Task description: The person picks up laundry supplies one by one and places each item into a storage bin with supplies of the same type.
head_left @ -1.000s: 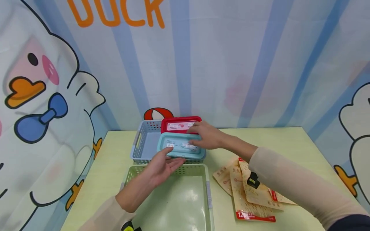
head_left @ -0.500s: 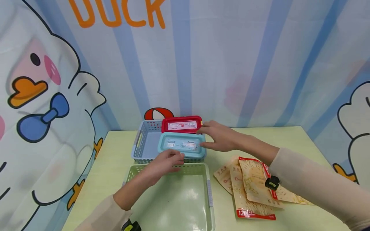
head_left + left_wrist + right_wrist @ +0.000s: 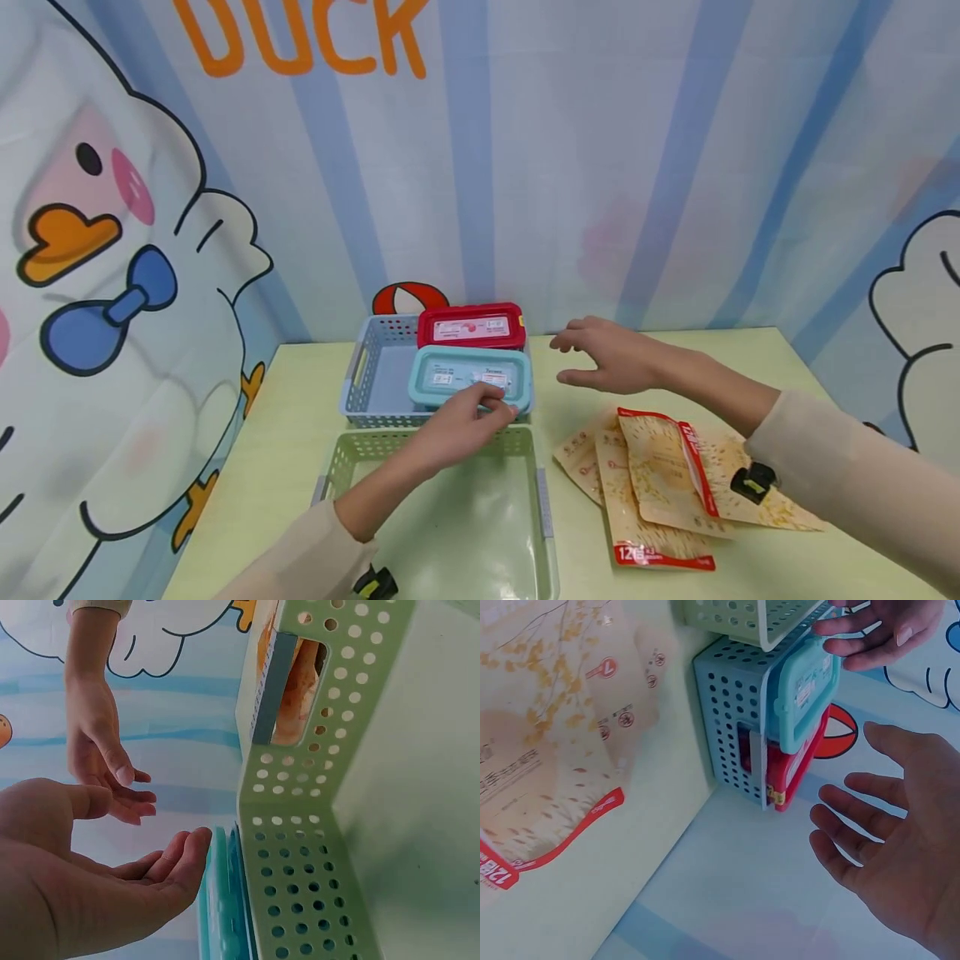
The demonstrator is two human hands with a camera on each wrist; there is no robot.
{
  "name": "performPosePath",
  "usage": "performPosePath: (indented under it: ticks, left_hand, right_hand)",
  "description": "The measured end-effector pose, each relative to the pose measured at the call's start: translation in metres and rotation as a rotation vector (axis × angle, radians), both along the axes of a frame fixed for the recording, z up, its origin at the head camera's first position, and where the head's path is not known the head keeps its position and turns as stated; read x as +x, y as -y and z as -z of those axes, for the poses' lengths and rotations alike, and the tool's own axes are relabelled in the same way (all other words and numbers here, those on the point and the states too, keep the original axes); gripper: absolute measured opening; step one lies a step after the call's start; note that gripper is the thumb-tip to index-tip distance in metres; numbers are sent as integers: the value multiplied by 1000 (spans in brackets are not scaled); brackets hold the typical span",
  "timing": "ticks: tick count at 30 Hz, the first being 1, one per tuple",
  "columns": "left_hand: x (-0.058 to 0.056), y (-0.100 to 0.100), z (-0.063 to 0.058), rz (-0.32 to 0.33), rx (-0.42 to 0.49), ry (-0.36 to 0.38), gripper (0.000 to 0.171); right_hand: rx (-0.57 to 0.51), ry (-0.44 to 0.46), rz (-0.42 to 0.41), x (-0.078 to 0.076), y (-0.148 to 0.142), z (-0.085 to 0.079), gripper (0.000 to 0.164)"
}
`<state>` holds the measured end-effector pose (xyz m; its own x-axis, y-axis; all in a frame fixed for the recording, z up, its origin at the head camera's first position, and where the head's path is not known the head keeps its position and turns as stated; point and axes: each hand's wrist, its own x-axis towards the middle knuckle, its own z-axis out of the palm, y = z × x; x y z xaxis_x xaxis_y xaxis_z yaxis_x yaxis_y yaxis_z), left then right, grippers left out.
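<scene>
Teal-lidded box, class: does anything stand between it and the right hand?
Nothing visible: in the head view, the right hand and the teal-lidded box have only a gap between them. The left hand is by the box's near edge, outside that path.

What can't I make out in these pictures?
Head view: fine print on the teal box, too small; the left hand covers some of its lid.
Head view: near end of the green basket, cut off by the bottom edge.
Right wrist view: packets, cut off by the left edge.
</scene>
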<state>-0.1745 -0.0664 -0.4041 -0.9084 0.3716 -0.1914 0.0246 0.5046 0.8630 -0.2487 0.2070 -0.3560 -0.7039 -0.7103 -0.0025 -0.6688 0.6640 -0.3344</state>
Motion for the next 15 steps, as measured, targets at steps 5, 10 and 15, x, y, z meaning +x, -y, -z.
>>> performPosePath:
  ticks: [5,10,15]
  left_hand:
    - [-3,-16,0,25,-3,-15,60]
    - [-9,-31,-1,32,-8,-32,59]
    - [-12,-44,-5,48,22,-26,57]
  right_hand:
    - [-1,0,8,1,-12,5,40]
    - [-26,0,7,2,-22,9,39]
    - [-34,16,24,3,-34,12,35]
